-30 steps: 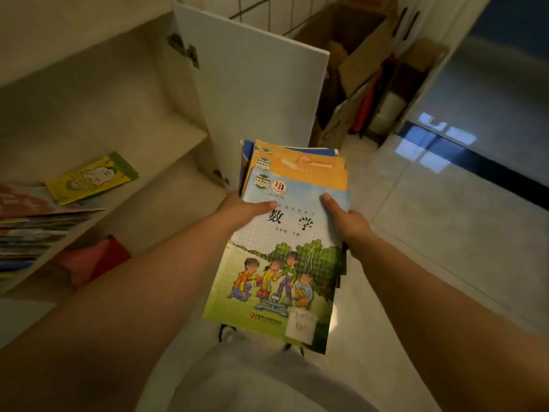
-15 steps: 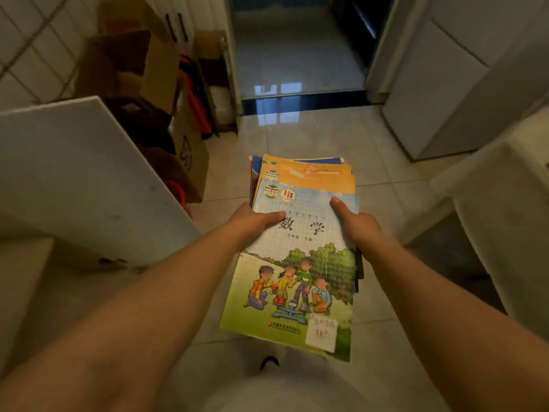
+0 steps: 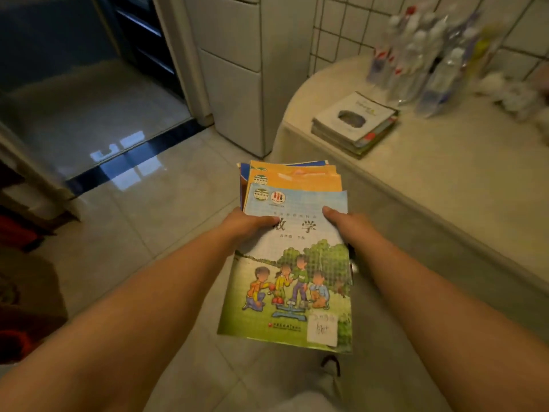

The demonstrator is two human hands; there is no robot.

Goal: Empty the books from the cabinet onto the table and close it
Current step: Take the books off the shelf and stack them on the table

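Observation:
A stack of school books point(image 3: 292, 272) hangs in front of me over the tiled floor, its top cover blue and green with cartoon children. My left hand point(image 3: 248, 226) grips the stack's left edge, thumb lying on the cover. My right hand point(image 3: 346, 223) grips the right edge the same way. The pale table point(image 3: 445, 185) stands to the right, just beyond the stack. A second pile of books point(image 3: 355, 123) lies on the table near its rounded far end. The cabinet is out of view.
Several plastic bottles point(image 3: 421, 58) stand at the table's back by the tiled wall, with white crumpled stuff point(image 3: 511, 93) to their right. A white drawer unit point(image 3: 237, 75) sits left of the table. A dark doorway point(image 3: 74, 84) opens at upper left. Dark red items point(image 3: 17, 233) lie at far left.
My view has swung right, away from the cabinet and its open door, past the doorway to the table. Both hands have kept the same hold on the stack.

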